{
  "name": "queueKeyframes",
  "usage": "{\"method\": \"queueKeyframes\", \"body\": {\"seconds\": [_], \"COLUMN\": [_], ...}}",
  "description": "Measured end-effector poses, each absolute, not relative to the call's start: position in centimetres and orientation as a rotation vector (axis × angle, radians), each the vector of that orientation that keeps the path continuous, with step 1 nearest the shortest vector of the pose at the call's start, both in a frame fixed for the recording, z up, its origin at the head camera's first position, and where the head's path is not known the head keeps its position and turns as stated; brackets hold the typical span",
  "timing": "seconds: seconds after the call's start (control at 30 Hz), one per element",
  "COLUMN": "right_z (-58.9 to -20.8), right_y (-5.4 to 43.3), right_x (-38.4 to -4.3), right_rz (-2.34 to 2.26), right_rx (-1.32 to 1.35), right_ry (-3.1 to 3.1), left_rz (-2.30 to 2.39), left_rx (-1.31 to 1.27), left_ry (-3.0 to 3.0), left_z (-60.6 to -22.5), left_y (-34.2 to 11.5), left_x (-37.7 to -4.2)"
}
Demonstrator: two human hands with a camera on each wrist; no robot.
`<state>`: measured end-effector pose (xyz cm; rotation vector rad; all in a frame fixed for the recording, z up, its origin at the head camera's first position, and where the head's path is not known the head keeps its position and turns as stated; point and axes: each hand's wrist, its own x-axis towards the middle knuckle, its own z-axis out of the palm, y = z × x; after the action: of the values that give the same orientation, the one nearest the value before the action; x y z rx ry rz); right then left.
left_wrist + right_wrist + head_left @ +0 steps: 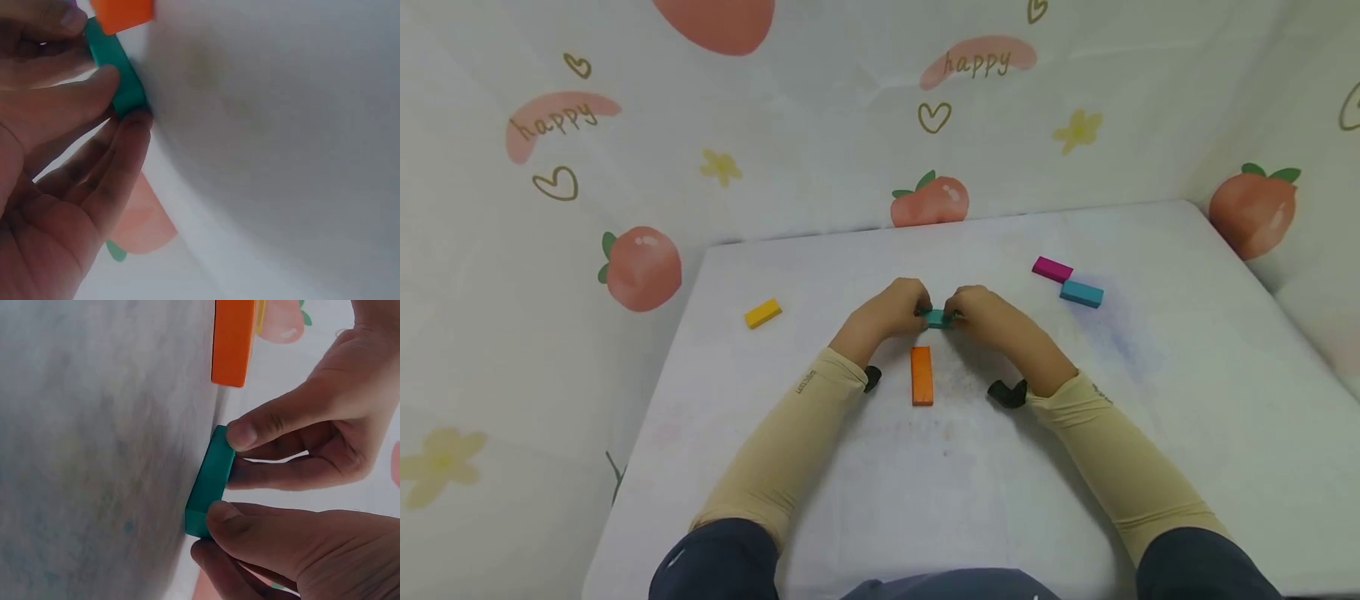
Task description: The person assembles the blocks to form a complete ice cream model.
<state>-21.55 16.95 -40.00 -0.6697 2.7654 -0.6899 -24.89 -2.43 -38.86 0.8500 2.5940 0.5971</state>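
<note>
A teal rectangular block is at the middle of the white table, crosswise before the person. My left hand pinches its left end between thumb and fingers, and my right hand pinches the right end. In the right wrist view both thumbs press the side of the teal block. Whether it rests fully on the table or is slightly raised, I cannot tell. Just nearer to the person lies an orange block, lengthwise and apart from the teal one. Fingertips hide parts of the teal block's ends.
A yellow block lies off to the left. At the back right, a magenta block sits close against a blue block. Behind the table hangs a patterned cloth with peaches and hearts.
</note>
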Motion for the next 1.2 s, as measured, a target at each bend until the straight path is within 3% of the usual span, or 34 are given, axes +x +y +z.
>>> {"method": "queueKeyframes", "body": {"seconds": [0.6, 1.2], "right_z": [-41.1, -40.0], "right_y": [14.2, 14.7], "right_x": [-20.5, -20.1], "right_rz": [-0.761, -0.777], "right_rx": [-0.958, -0.954], "right_ry": [2.706, 2.675], "left_rz": [0.826, 0.829], "left_rx": [0.644, 0.601], "left_ry": [2.554, 2.587], "left_z": [-40.0, -39.6], "left_y": [-7.3, -6.7], "left_x": [-22.5, -21.5]}}
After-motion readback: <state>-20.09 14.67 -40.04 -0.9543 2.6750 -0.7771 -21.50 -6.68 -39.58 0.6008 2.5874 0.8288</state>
